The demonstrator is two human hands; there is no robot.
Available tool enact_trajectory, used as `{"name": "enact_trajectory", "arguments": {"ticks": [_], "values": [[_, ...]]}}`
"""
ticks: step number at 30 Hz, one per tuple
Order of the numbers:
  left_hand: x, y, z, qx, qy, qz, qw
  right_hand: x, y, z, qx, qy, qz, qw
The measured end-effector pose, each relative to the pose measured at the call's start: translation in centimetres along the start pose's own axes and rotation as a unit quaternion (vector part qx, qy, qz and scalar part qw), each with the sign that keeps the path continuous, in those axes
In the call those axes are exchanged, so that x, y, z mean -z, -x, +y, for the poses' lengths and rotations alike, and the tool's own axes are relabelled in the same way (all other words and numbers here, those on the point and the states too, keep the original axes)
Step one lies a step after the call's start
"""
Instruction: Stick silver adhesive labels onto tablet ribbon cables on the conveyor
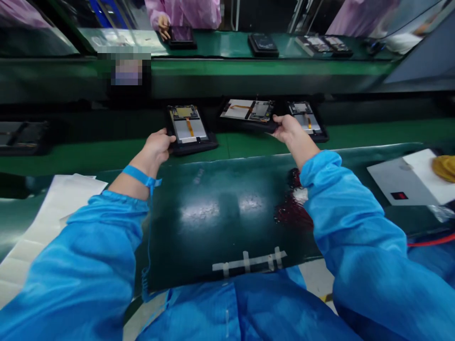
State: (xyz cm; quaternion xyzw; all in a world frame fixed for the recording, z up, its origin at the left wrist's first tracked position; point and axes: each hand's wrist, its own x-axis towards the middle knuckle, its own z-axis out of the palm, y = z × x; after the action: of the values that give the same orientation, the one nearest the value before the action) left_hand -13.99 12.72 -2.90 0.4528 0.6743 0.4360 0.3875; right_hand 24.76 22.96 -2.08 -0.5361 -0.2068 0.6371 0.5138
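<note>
My left hand (159, 144), a blue wrist strap around its wrist, is closed on the left edge of a black tray (188, 150). In that tray lies a tablet with its insides bare (184, 129), showing silver battery cells and an orange ribbon cable. With the fingers of my right hand (287, 129) I grip the right corner of a second black tray (243, 125), which sits tilted and carries another bare tablet (236, 109). Just beyond that hand is a third tablet (301, 111) in its own tray, partly covered by my fingers and wrist.
A dark green mat (227, 237) lies before me, with thin dark red wires (293, 213) at its right. White sheets (71, 199) are at left, a grey-white panel (398, 175) at right. Across the line, people in pink work; one person's hand (163, 27) touches a device.
</note>
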Motion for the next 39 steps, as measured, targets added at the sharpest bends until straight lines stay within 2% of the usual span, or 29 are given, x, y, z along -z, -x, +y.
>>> {"name": "enact_trajectory", "arguments": {"ticks": [3,4,5,6,7,8,9,10,12,13,15,16,17,18,19,21,23,25,27,29,32,35,37,39], "values": [[-5.2,2.2,2.2,-0.011,0.004,0.064,0.998,2.5,5.4,0.1,0.028,-0.056,0.035,0.997],[-7.1,3.8,2.9,-0.013,0.015,0.051,0.999,2.9,7.6,0.9,0.044,-0.075,0.033,0.996],[-9.0,5.6,3.6,-0.01,0.042,0.012,0.999,3.2,10.0,2.2,0.064,-0.096,0.023,0.993],[-10.7,7.8,4.1,-0.005,0.084,-0.049,0.995,3.3,12.6,3.9,0.078,-0.115,0.003,0.99],[-12.0,10.2,4.5,0.003,0.157,-0.126,0.98,3.3,15.3,5.9,0.087,-0.133,-0.02,0.987],[-12.9,12.7,4.7,0.002,0.226,-0.18,0.957,3.4,18.0,8.2,0.098,-0.149,-0.045,0.983],[-13.2,15.1,4.6,-0.003,0.287,-0.205,0.936,3.5,20.8,10.5,0.105,-0.159,-0.075,0.979],[-12.9,17.3,4.4,-0.005,0.327,-0.203,0.923,4.0,23.6,12.6,0.099,-0.155,-0.105,0.977],[-10.8,21.1,3.3,0.017,0.332,-0.161,0.929,5.9,28.3,15.7,0.044,-0.086,-0.188,0.977],[-9.2,22.6,2.5,0.054,0.308,-0.158,0.937,7.4,30.2,16.4,0.0,-0.021,-0.26,0.965],[-5.8,24.9,0.5,0.139,0.236,-0.155,0.949,11.5,32.7,16.4,-0.085,0.143,-0.404,0.9],[-4.3,25.8,-0.4,0.179,0.199,-0.153,0.951,13.7,33.3,15.7,-0.082,0.216,-0.41,0.882],[-3.1,26.5,-1.4,0.212,0.166,-0.153,0.951,15.9,33.4,14.9,-0.037,0.281,-0.357,0.89],[-2.2,27.2,-2.2,0.236,0.141,-0.155,0.949,17.8,33.1,14.1,0.034,0.337,-0.276,0.899],[-1.7,27.7,-2.8,0.249,0.123,-0.158,0.948,19.3,32.6,13.3,0.109,0.387,-0.191,0.895],[-1.7,28.3,-3.7,0.248,0.106,-0.164,0.949,20.8,30.9,12.5,0.228,0.456,-0.079,0.857],[-2.4,28.6,-4.2,0.228,0.103,-0.167,0.954,20.5,29.3,12.6,0.304,0.511,-0.06,0.802],[-2.7,28.7,-4.5,0.194,0.091,-0.16,0.964,19.0,28.1,13.2,0.352,0.565,-0.07,0.743],[-2.3,29.1,-4.8,0.145,0.045,-0.144,0.978,17.4,27.3,13.8,0.372,0.622,-0.047,0.688],[-1.0,30.1,-4.9,0.079,-0.035,-0.133,0.987,16.3,26.5,14.3,0.365,0.667,-0.008,0.649],[1.6,32.5,-4.9,-0.03,-0.143,-0.122,0.982,16.1,24.8,14.6,0.34,0.704,0.0,0.623],[3.1,34.5,-5.1,-0.092,-0.203,-0.095,0.97,16.6,23.6,14.3,0.327,0.718,-0.009,0.614],[2.8,34.4,-5.3,-0.118,-0.245,-0.1,0.957,16.3,23.8,13.9,0.337,0.715,0.008,0.612],[1.2,32.7,-5.4,-0.159,-0.291,-0.111,0.937,15.1,25.2,13.7,0.359,0.705,0.005,0.611]]}}
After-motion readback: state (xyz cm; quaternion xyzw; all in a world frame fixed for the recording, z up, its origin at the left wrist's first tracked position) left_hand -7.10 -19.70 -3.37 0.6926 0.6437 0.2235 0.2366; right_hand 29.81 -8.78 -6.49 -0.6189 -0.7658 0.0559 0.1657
